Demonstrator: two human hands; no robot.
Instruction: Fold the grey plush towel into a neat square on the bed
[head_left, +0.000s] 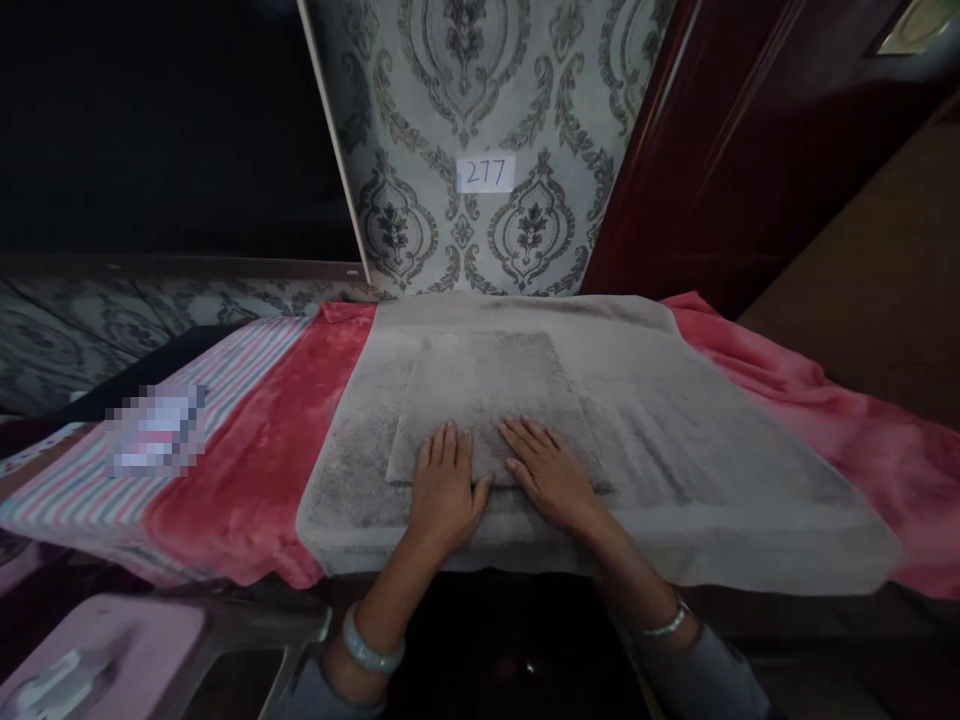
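A folded grey cloth [487, 385], fuzzy like a towel, lies flat in a near-square shape. Under it spreads a larger light grey cloth [675, 420] with faint creases to the right. My left hand [448, 485] rests palm down on the near left part of the folded cloth, fingers stretched forward and thumb out to the side. On its near right part lies my right hand [551, 470], also flat, with the fingers slightly spread and angled left. Neither hand grips anything.
Red plush fabric [247, 470] and a striped cloth [225, 365] cover the left side, with a pixelated item [156, 430] on top. More pinkish-red fabric [810, 420] hangs at right. Behind are a dark screen [165, 130] and a wall card [486, 173] reading 277. A pink stool [142, 620] stands lower left.
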